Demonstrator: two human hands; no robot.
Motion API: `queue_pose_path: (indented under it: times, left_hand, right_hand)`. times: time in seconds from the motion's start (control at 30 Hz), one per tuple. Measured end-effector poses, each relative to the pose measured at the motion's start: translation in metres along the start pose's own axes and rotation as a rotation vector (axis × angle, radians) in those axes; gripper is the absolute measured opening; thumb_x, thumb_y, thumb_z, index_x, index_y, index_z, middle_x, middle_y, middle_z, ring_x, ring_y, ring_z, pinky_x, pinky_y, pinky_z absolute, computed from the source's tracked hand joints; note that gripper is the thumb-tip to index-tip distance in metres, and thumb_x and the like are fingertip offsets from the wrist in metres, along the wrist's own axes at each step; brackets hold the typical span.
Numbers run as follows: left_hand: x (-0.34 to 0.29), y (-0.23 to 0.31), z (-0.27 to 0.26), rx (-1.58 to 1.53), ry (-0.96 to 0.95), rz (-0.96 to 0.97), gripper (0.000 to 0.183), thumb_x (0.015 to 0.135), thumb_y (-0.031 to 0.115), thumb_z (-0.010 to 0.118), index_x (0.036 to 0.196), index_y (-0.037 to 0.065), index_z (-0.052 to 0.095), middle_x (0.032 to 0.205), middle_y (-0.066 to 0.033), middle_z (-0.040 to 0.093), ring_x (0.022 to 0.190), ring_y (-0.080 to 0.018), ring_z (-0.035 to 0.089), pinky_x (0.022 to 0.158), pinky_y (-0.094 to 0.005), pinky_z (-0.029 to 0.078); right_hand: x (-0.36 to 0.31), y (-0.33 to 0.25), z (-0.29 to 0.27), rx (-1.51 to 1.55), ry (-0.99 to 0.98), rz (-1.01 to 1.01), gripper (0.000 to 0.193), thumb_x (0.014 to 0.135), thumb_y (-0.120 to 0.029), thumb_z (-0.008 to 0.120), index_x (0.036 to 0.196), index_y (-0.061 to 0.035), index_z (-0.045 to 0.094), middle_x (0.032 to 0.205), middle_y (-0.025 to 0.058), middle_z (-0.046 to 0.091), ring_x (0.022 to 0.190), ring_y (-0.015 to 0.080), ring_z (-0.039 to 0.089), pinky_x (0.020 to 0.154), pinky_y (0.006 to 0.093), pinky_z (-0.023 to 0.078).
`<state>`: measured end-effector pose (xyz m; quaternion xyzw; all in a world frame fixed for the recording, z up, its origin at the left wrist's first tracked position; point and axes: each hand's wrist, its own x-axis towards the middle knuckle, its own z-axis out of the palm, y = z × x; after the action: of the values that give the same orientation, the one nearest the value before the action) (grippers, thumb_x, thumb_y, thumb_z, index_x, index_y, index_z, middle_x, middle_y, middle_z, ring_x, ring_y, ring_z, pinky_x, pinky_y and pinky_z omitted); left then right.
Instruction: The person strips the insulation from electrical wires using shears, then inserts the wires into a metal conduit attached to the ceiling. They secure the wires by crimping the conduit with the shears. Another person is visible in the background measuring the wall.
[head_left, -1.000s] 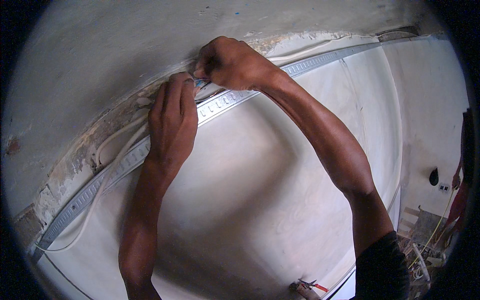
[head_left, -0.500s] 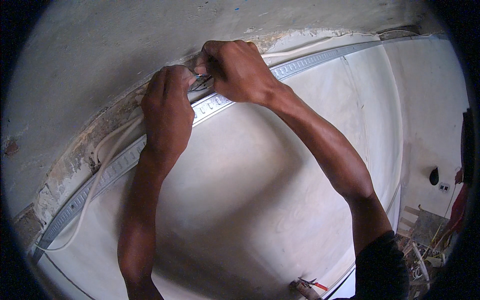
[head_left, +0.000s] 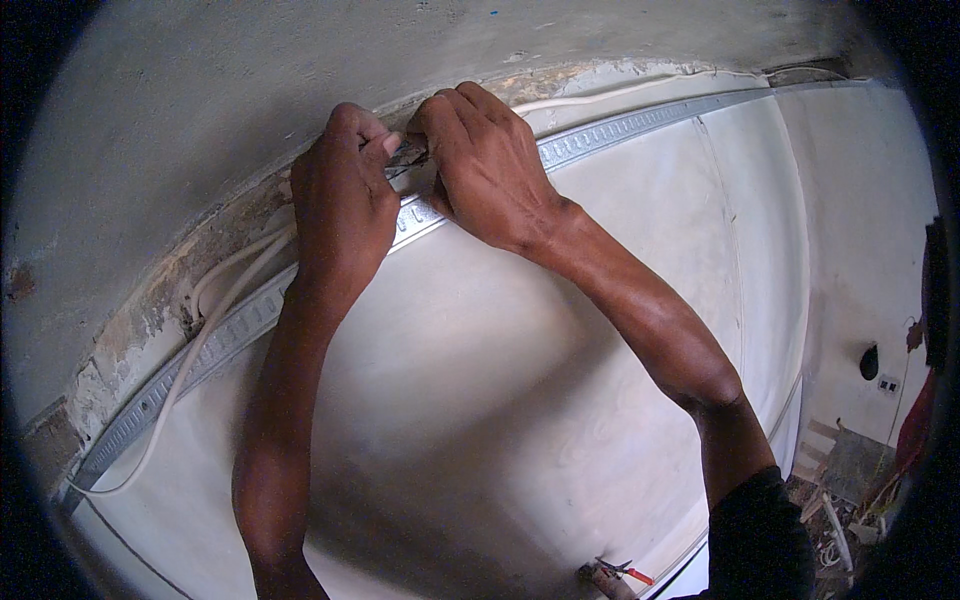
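Both arms reach up to the gap between the grey plaster surface (head_left: 250,80) and a perforated metal strip (head_left: 620,129). My left hand (head_left: 345,205) is closed, thumb against fingers, on thin dark wires (head_left: 408,160) that show between the two hands. Close to its right, my right hand (head_left: 490,165) curls in a pinch at the same wires; its fingertips are mostly hidden behind the hand. A thick white cable (head_left: 215,312) loops out beside my left wrist and hangs over the strip. Where the wires are joined cannot be made out.
Smooth white panels (head_left: 450,380) spread below the strip. Red-handled pliers (head_left: 636,574) rest on a brown object at the bottom. Another white cable (head_left: 610,95) runs along the upper right. A wall socket (head_left: 888,384) and scattered debris (head_left: 835,530) are at the far right.
My left hand has shifted slightly up and right, its fingers rolling over the wires. My right hand has turned a little. The blue-and-white glint between them is now covered.
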<state>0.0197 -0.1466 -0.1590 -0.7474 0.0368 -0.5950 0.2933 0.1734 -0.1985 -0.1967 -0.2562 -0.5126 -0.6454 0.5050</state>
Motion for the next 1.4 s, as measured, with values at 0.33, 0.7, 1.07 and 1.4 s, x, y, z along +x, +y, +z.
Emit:
queue_pose_path:
  times: [0.33, 0.7, 1.07, 1.4]
  left_hand:
    - [0.002, 0.003, -0.002, 0.029, -0.075, -0.057, 0.002, 0.094, 0.004, 0.056, 0.096, 0.004, 0.057, 0.085, -0.0165, 0.065, 0.077, -0.0336, 0.066, 0.073, -0.0417, 0.050]
    - [-0.003, 0.005, -0.001, 0.054, 0.000, 0.075, 0.005, 0.093, 0.000, 0.057, 0.097, 0.004, 0.056, 0.084, -0.0172, 0.063, 0.079, -0.0359, 0.066, 0.072, -0.0436, 0.049]
    - [-0.006, 0.003, -0.001, 0.042, 0.006, 0.174, 0.007, 0.091, -0.003, 0.055, 0.096, 0.002, 0.056, 0.085, -0.0170, 0.061, 0.081, -0.0366, 0.062, 0.075, -0.0448, 0.048]
    - [-0.004, -0.002, -0.001, -0.035, -0.016, 0.096, 0.005, 0.093, 0.000, 0.057, 0.097, 0.003, 0.056, 0.083, -0.0156, 0.065, 0.078, -0.0326, 0.068, 0.071, -0.0412, 0.051]
  right_hand:
    - [0.002, 0.025, -0.005, 0.316, -0.069, -0.032, 0.008, 0.080, -0.006, 0.061, 0.085, -0.0005, 0.064, 0.081, 0.0158, 0.065, 0.081, 0.0331, 0.062, 0.077, 0.0430, 0.051]
    - [0.070, 0.071, -0.022, 0.921, -1.056, 0.567, 0.023, 0.084, -0.019, 0.079, 0.095, 0.0017, 0.076, 0.088, 0.0106, 0.074, 0.079, 0.0149, 0.066, 0.076, 0.0246, 0.054]
    - [0.080, 0.081, -0.007, 0.854, -1.336, 0.453, 0.031, 0.086, -0.031, 0.079, 0.095, -0.0017, 0.072, 0.082, 0.0025, 0.069, 0.074, 0.0117, 0.061, 0.065, 0.0256, 0.048]
    - [0.065, 0.049, -0.028, 0.545, -0.888, 0.141, 0.011, 0.080, -0.007, 0.072, 0.090, -0.0005, 0.073, 0.084, 0.0082, 0.072, 0.076, 0.0191, 0.064, 0.074, 0.0351, 0.052]
